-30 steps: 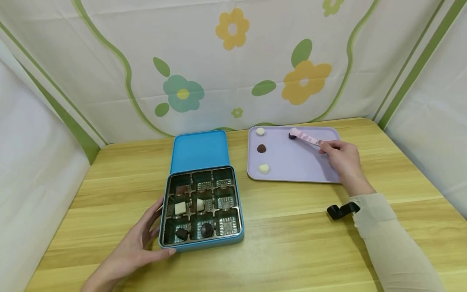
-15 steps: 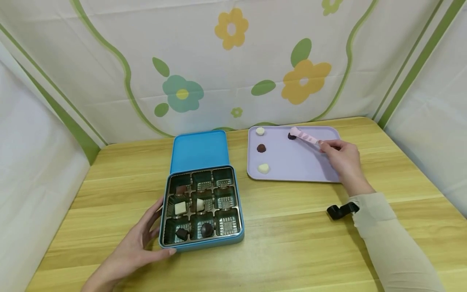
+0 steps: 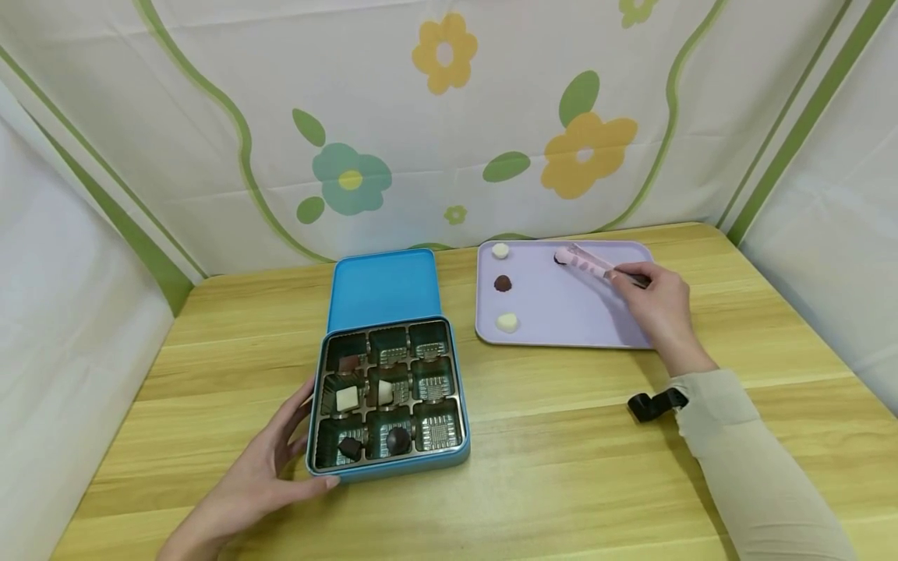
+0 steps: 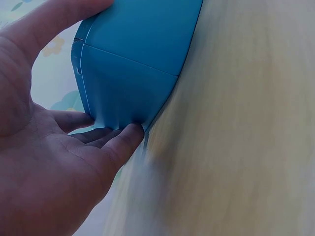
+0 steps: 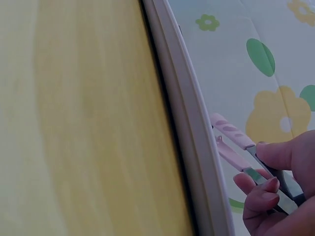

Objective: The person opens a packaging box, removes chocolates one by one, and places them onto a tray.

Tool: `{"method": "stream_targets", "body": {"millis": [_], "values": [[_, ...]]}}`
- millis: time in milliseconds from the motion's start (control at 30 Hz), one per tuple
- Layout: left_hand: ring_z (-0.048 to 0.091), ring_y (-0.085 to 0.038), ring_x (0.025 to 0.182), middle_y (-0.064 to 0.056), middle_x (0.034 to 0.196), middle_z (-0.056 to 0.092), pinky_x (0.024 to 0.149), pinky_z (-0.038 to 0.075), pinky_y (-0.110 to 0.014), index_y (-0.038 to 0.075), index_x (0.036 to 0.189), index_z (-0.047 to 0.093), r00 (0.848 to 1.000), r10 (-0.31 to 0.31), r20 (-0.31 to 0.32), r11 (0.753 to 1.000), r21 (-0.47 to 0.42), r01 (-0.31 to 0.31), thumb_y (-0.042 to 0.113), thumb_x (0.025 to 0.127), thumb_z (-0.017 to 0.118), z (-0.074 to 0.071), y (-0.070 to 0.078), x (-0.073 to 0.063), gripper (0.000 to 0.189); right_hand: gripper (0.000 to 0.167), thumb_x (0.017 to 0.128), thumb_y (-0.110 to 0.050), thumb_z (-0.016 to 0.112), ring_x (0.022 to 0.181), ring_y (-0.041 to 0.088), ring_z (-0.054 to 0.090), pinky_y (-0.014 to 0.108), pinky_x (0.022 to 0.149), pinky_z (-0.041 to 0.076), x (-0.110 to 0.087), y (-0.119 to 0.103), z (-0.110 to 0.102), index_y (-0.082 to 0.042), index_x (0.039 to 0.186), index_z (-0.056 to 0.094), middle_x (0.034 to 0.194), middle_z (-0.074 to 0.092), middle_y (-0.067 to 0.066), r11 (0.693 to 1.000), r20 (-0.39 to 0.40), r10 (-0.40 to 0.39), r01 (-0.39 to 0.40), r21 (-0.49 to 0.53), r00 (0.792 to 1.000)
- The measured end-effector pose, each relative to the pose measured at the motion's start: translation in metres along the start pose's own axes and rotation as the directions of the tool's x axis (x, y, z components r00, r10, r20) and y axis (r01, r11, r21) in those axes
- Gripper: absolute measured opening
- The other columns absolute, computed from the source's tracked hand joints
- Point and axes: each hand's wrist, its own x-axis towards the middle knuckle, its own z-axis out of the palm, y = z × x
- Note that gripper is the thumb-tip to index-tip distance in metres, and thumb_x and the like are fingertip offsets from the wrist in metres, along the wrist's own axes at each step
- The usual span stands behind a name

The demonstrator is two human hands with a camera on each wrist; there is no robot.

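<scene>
My right hand (image 3: pixel 659 308) holds metal tongs (image 5: pixel 256 152) with pink tips, its thumb on one arm and fingers on the other. In the right wrist view the two pink tips stand apart. In the head view they are over a dark chocolate (image 3: pixel 559 260) near the back of the lilac tray (image 3: pixel 582 312), hiding most of it. My left hand (image 3: pixel 263 467) holds the near left corner of a blue tin (image 3: pixel 407 467), thumb at the front, fingers along the left side. Inside its gold-rimmed divider lie several chocolates, among them a white square (image 3: pixel 347 399) and a dark round one (image 3: pixel 398 441).
Along the tray's left side sit a white chocolate (image 3: pixel 500 251), a brown one (image 3: pixel 502 284) and another white one (image 3: pixel 507 322). The tin's blue lid (image 3: pixel 384 288) lies behind it on the wooden table (image 3: pixel 547 467). A flowered cloth (image 3: pixel 421 117) rises at the back.
The tongs have turned in my right hand; both arms now show, and the pink tips cover more of the dark chocolate. My left hand and the tin have stayed in place.
</scene>
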Motion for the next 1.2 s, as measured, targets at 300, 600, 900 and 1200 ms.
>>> {"method": "stream_targets", "body": {"millis": [300, 600, 900, 1200], "values": [[0.019, -0.052, 0.161, -0.015, 0.181, 0.015, 0.109, 0.036, -0.01, 0.037, 0.174, 0.009, 1.0, 0.016, -0.005, 1.0, 0.012, -0.016, 0.013, 0.083, 0.092, 0.001, 0.0, 0.0, 0.125, 0.05, 0.108, -0.043, 0.061, 0.12, 0.028, 0.057, 0.022, 0.081, 0.044, 0.0, -0.002, -0.001, -0.004, 0.139, 0.07, 0.144, 0.067, 0.022, 0.999, -0.007, -0.026, 0.026, -0.034, 1.0], [0.02, -0.052, 0.161, -0.016, 0.181, 0.015, 0.109, 0.036, -0.01, 0.038, 0.174, 0.01, 1.0, 0.008, -0.004, 1.0, 0.017, -0.008, 0.014, 0.083, 0.092, 0.0, 0.001, 0.0, 0.125, 0.051, 0.108, -0.044, 0.06, 0.121, 0.031, 0.058, 0.024, 0.081, 0.043, -0.002, -0.002, -0.001, -0.004, 0.139, 0.07, 0.144, 0.066, 0.023, 0.998, -0.008, -0.032, 0.032, -0.053, 0.999], [0.02, -0.053, 0.161, -0.017, 0.181, 0.015, 0.11, 0.037, -0.013, 0.038, 0.174, 0.009, 1.0, 0.008, -0.003, 1.0, 0.024, -0.007, 0.014, 0.083, 0.092, 0.0, 0.001, 0.0, 0.125, 0.052, 0.105, -0.049, 0.064, 0.129, 0.03, 0.06, 0.022, 0.084, 0.043, -0.004, -0.006, -0.005, -0.009, 0.137, 0.073, 0.143, 0.069, 0.018, 1.0, -0.057, 0.001, -0.002, -0.021, 0.998], [0.022, -0.052, 0.161, -0.017, 0.18, 0.017, 0.119, 0.035, -0.061, 0.037, 0.174, 0.008, 1.0, -0.002, -0.003, 0.999, 0.04, 0.002, 0.014, 0.083, 0.092, 0.001, 0.002, 0.0, 0.126, 0.049, 0.104, -0.049, 0.069, 0.105, 0.009, 0.06, 0.012, 0.075, 0.047, -0.024, -0.034, 0.003, -0.012, 0.134, 0.076, 0.133, 0.074, 0.015, 0.981, 0.06, -0.191, 0.192, -0.003, 0.98]]}}
